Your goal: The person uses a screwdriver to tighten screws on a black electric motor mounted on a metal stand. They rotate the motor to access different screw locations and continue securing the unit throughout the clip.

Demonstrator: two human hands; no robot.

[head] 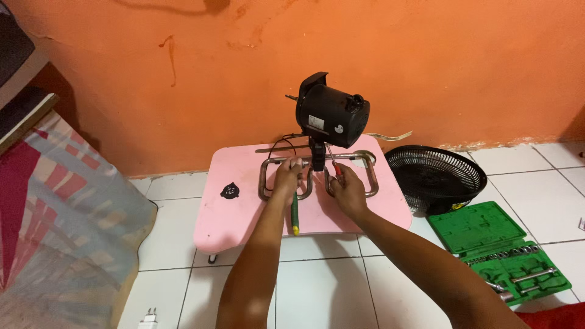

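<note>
Upright, the black fan motor (332, 116) stands on its bent metal base (317, 173).

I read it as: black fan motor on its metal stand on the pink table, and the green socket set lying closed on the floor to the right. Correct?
Not quite. The head view shows the green socket set lying open, its sockets and tools visible. The rest holds: the black fan motor sits on its metal stand on the pink table.
</note>
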